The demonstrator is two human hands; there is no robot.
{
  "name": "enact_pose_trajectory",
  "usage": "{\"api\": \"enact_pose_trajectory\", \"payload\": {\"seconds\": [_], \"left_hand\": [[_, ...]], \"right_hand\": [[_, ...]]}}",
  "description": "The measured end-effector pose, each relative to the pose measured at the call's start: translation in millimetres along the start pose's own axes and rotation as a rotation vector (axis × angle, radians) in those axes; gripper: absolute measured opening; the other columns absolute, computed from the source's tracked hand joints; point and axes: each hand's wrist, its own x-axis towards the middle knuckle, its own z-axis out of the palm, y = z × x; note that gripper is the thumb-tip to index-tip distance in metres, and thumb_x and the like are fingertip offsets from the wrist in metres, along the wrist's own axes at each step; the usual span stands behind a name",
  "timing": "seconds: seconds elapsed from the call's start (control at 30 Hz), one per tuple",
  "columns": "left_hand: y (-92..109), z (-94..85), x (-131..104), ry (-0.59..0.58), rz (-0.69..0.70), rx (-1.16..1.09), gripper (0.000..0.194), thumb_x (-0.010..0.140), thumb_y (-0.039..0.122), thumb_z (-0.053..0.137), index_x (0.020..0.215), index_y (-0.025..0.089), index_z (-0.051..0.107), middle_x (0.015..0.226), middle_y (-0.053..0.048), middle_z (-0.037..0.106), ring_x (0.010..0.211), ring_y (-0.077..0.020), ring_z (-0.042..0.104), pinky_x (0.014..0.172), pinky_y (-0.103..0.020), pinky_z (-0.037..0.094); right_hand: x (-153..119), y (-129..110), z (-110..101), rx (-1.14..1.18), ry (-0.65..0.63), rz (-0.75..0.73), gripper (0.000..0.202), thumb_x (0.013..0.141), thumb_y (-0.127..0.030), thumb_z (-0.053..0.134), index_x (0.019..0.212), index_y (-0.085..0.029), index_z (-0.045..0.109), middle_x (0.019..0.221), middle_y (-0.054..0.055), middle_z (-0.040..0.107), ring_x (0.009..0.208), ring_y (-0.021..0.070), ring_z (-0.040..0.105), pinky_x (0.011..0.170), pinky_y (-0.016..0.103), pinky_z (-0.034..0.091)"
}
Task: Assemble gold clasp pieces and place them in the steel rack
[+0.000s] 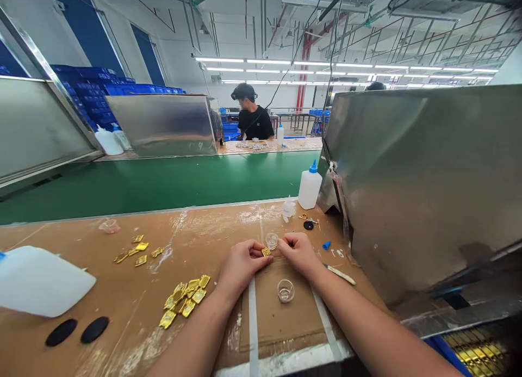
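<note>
My left hand (246, 264) pinches a small gold piece (266, 252) between thumb and fingertips. Just right of it, my right hand (299, 251) has its fingers closed at the edge of a small clear cup (271, 240); whether they grip the cup or something thin beside it is hard to tell. Another clear cup (285, 291) stands on the cardboard sheet between my forearms. A pile of gold pieces (185, 298) lies left of my left forearm, and several more gold pieces (141, 247) are scattered farther left.
A white bottle with a blue cap (310, 186) stands at the back right, beside a metal panel (424, 186). A large white bottle (44, 282) lies at the left near two black discs (94, 329). A knife (341, 274) lies by my right forearm. A person (255, 116) sits beyond the green belt (163, 181).
</note>
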Motion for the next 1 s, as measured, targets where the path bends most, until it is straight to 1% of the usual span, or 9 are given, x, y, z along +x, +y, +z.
{"api": "enact_pose_trajectory", "payload": {"seconds": [0.4, 0.73, 0.93, 1.0], "left_hand": [[-4.0, 0.0, 1.9, -0.014, 0.006, -0.007, 0.039, 0.067, 0.047, 0.085, 0.089, 0.018, 0.071, 0.086, -0.010, 0.075, 0.080, -0.0263, 0.072, 0.069, -0.032, 0.054], [-2.5, -0.5, 1.5, -0.013, 0.018, 0.021, 0.035, 0.070, 0.044, 0.083, 0.089, 0.018, 0.070, 0.088, -0.008, 0.075, 0.079, -0.0246, 0.071, 0.069, -0.032, 0.053], [0.5, -0.3, 0.6, -0.016, 0.011, 0.028, 0.036, 0.070, 0.046, 0.082, 0.090, 0.018, 0.070, 0.088, -0.008, 0.075, 0.079, -0.0248, 0.072, 0.068, -0.032, 0.052], [3.4, 0.0, 0.0, -0.022, 0.012, 0.024, 0.037, 0.070, 0.047, 0.081, 0.090, 0.018, 0.070, 0.088, -0.008, 0.076, 0.081, -0.0256, 0.072, 0.070, -0.033, 0.052]], "right_hand": [[-0.7, 3.1, -0.4, -0.015, 0.041, 0.017, 0.034, 0.075, -0.037, 0.049, 0.051, -0.020, 0.031, 0.055, -0.004, 0.026, 0.054, 0.0082, 0.027, 0.053, 0.026, 0.018], [-0.2, 2.4, 0.1, -0.017, 0.035, 0.009, 0.035, 0.076, -0.037, 0.049, 0.051, -0.021, 0.030, 0.054, -0.004, 0.026, 0.054, 0.0085, 0.026, 0.053, 0.026, 0.017], [-1.8, -0.6, 0.3, 0.003, -0.022, -0.011, 0.037, 0.077, -0.038, 0.050, 0.051, -0.021, 0.029, 0.055, -0.004, 0.025, 0.055, 0.0086, 0.026, 0.053, 0.026, 0.018], [-2.0, 0.0, -1.1, 0.007, 0.000, -0.022, 0.039, 0.079, -0.040, 0.050, 0.052, -0.021, 0.029, 0.056, -0.004, 0.025, 0.055, 0.0087, 0.026, 0.054, 0.026, 0.018]]}}
